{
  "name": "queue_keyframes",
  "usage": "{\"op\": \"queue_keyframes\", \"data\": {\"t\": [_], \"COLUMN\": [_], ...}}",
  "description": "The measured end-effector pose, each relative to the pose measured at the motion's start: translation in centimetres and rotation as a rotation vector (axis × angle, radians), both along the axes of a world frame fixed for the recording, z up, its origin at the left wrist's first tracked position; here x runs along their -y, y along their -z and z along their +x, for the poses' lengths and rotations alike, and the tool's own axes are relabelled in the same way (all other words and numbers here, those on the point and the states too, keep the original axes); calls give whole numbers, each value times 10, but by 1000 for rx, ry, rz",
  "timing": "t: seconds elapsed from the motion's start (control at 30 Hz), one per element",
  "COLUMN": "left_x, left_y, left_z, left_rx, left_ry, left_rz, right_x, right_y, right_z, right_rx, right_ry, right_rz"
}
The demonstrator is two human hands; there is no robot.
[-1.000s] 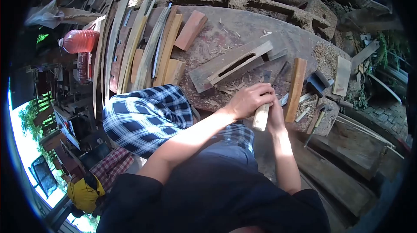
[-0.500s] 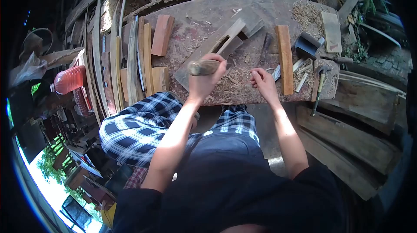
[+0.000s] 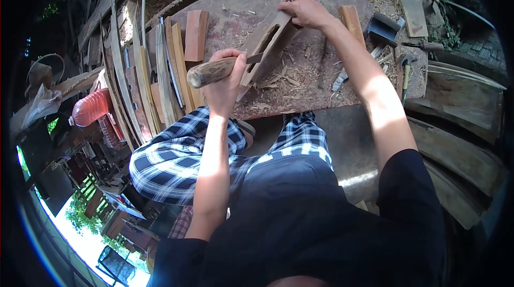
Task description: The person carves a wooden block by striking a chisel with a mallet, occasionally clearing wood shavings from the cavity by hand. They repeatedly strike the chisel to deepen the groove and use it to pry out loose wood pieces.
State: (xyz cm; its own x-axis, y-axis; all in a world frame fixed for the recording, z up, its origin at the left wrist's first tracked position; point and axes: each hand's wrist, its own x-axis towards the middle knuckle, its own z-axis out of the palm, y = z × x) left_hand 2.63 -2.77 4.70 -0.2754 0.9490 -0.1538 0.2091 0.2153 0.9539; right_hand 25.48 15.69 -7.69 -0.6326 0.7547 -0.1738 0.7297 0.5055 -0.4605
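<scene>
My left hand (image 3: 224, 90) is closed around the thick wooden handle of a chisel (image 3: 210, 72). Its blade points right and reaches the near part of a slot cut in a wooden piece (image 3: 279, 39); how deep the tip sits cannot be made out. Over the far end of that piece, my right hand (image 3: 306, 10) is closed, with fingers and thumb gripping the wood. The piece lies at a slant on the worn workbench (image 3: 316, 94), among wood shavings (image 3: 281, 81).
A reddish block (image 3: 196, 35) and long strips (image 3: 160, 73) stand left. Rightward are an orange-brown block (image 3: 352, 22), a dark metal box-like part (image 3: 383, 30), a hammer (image 3: 406, 73) and a flat board (image 3: 411, 11). Large planks (image 3: 455, 142) lie beyond the bench's right edge.
My right hand has moved from the bench's near side to the wooden piece's far end and grips it. The chisel has swung from pointing at me to lying across, blade at the slot.
</scene>
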Motion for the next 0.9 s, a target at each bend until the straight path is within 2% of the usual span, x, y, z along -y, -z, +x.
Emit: {"op": "queue_keyframes", "data": {"t": [0.07,0.17,0.27,0.33,0.37,0.43,0.5,0.57,0.6,0.67,0.73,0.9], "left_x": [0,-9,-16,-22,-23,-24,-28,-31,-35,-40,-42,-42], "left_y": [0,-1,0,3,5,6,5,12,14,9,9,17], "left_z": [-10,-17,-14,-11,-11,-13,-9,-8,-5,-1,-3,1], "left_rx": [-122,-89,-58,-35,-36,-49,-94,-93,-87,-175,-256,-261], "left_ry": [95,111,90,60,68,68,90,118,138,161,238,170], "left_rz": [59,49,76,105,96,88,53,71,94,112,33,66], "right_x": [8,34,56,70,79,104,131,158,168,183,191,186], "right_y": [3,13,16,18,17,8,12,13,16,27,37,52], "right_z": [-2,-8,-13,-9,-2,18,46,64,73,88,98,107], "right_rx": [-25,-63,-97,-222,-222,-311,-170,-1,3,91,84,96], "right_ry": [-36,-58,27,212,209,544,659,825,831,992,1010,1019], "right_rz": [46,38,85,341,338,299,415,444,455,416,386,376]}}
